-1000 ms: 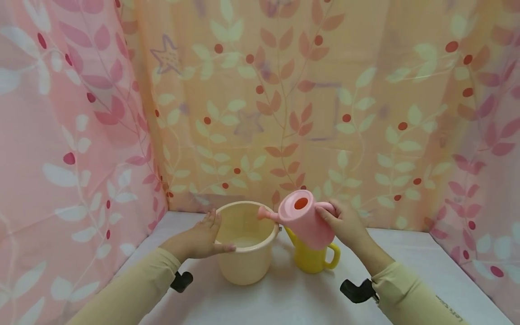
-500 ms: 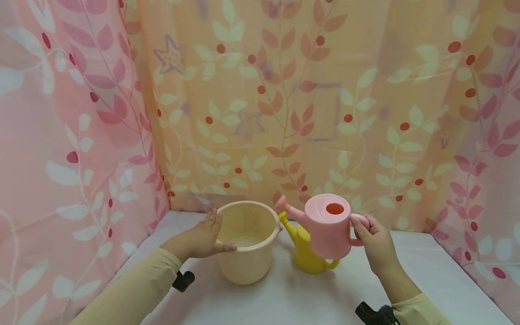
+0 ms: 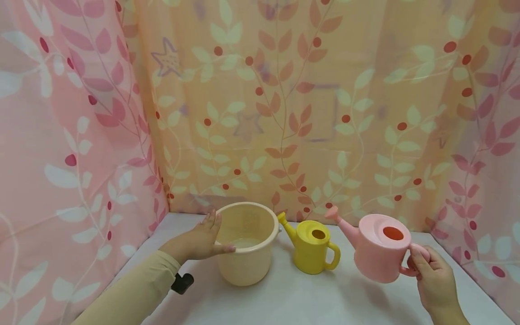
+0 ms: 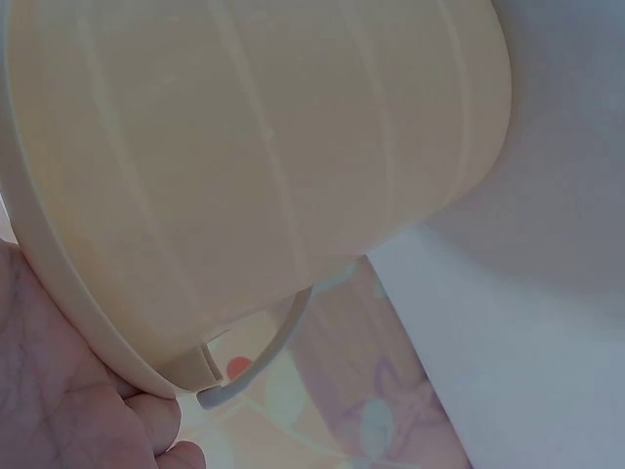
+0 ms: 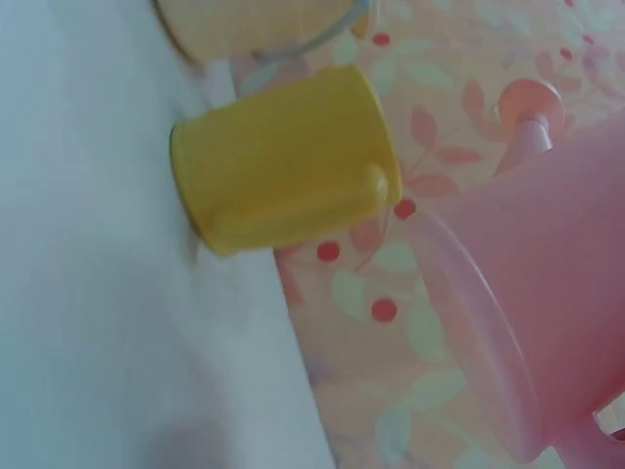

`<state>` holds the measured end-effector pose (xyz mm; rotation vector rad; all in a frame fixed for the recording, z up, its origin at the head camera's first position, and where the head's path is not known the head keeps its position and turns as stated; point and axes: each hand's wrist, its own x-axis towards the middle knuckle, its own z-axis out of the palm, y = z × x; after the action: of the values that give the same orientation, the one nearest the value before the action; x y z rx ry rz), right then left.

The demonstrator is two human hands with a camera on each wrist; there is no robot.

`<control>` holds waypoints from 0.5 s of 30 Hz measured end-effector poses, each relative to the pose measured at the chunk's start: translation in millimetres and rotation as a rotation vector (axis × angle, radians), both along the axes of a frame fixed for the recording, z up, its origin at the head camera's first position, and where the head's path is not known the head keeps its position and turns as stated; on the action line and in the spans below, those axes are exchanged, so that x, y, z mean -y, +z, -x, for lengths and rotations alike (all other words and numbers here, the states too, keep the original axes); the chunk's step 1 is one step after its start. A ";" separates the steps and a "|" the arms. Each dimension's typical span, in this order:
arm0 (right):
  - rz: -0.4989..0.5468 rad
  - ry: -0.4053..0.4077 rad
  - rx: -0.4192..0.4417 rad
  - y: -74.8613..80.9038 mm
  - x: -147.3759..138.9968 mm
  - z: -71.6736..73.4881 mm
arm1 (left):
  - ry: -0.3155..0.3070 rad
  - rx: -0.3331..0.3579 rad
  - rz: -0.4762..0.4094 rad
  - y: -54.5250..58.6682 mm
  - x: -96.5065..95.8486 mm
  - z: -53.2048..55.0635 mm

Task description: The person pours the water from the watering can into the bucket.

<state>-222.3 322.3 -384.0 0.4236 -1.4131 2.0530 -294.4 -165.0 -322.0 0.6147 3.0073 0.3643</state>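
A cream bucket (image 3: 245, 268) stands upright on the table. My left hand (image 3: 199, 239) rests against its left side, thumb laid out along the front rim; the left wrist view shows the palm (image 4: 68, 391) by the bucket's rim. On the right, my right hand (image 3: 436, 275) grips the handle of a pink watering can (image 3: 379, 253), which is held just above the table, its spout pointing left. Between bucket and pink can stands a yellow watering can (image 3: 310, 253), touched by neither hand. In the right wrist view the pink can (image 5: 547, 274) fills the right side.
The white table (image 3: 292, 302) ends at a patterned orange curtain (image 3: 284, 113) behind. Pink curtains (image 3: 81, 135) close off both sides. A thin bucket handle (image 4: 269, 362) hangs at the bucket's far side in the left wrist view.
My right hand has carried the pink watering can from beside the bucket's rim to the right and down, levelling it and uncovering the yellow one. The left hand stays on the bucket.
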 end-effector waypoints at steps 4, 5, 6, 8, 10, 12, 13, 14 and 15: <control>-0.011 -0.019 0.056 -12.8 -19.6 -6.1 | -0.004 -0.009 0.009 -1.3 0.7 1.1; -0.008 -0.022 0.063 -16.3 -24.5 -7.5 | -0.008 -0.010 0.009 -1.5 0.9 1.6; -0.003 -0.029 0.079 -20.0 -29.7 -9.2 | -0.012 -0.010 0.006 -1.5 1.0 1.7; -0.011 -0.081 0.160 -26.7 -38.7 -12.0 | -0.019 -0.008 -0.002 -1.6 1.4 2.1; -0.025 -0.166 0.297 -32.2 -46.1 -13.3 | -0.023 -0.012 -0.009 -2.0 2.1 2.7; -0.050 -0.255 0.447 -37.0 -52.8 -14.1 | -0.022 -0.013 -0.010 -2.0 2.3 2.9; -0.082 -0.304 0.539 -38.4 -55.5 -14.3 | -0.023 -0.014 -0.009 -2.0 2.3 3.2; -0.084 -0.337 0.596 -39.8 -58.0 -13.7 | -0.024 -0.014 -0.009 -2.2 2.2 3.8; -0.085 -0.360 0.642 -41.0 -60.5 -13.4 | -0.023 -0.010 -0.011 -2.2 2.1 3.7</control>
<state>-208.9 382.8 -425.0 -0.4784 -1.7800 1.9019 -298.2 -167.1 -324.1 0.6533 3.0073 0.3777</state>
